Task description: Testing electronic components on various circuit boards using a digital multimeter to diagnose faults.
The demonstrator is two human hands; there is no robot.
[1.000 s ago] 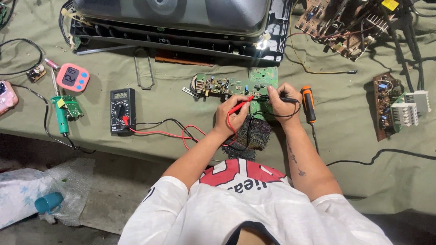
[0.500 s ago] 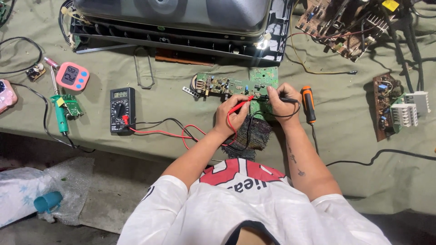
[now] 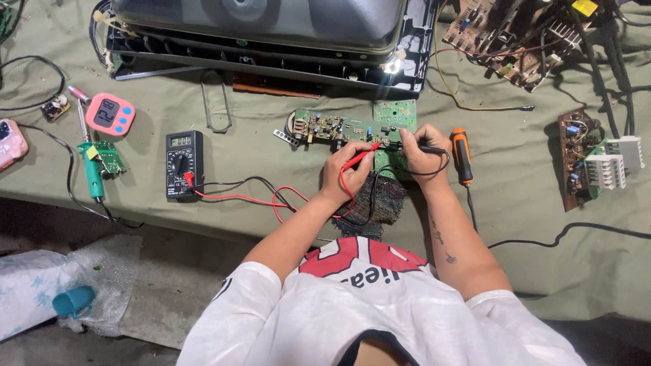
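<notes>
**A:** Where did you have your hands just then?

**B:** You had both at the middle of the frame, over the long green circuit board lying on the olive cloth-covered bench. Your left hand had its grip closed around the red test probe, held like a pen so the tip slanted up and right onto the board. Your right hand was closed the same way on the black test probe, which lay nearly level, its tip pointing left toward the red one.

**A:** Why so close together?

**B:** By my reading, the two tips met the board near its right end, just beside each other, so you could touch neighbouring points. Your wrists seemed to rest on the dark woven cloth pad below the board, likely to keep them steady.

**A:** And the meter?

**B:** The black digital multimeter sat at centre left, face up, dial toward you, readable at a glance. Its red lead and black lead looped across the bench to your hands with slack.

**A:** Anything else within reach?

**B:** An orange-handled screwdriver lay just right of your right hand. A green-handled soldering iron and a round-cornered pink timer were well apart at the left. A large grey metal chassis filled the top.
</notes>
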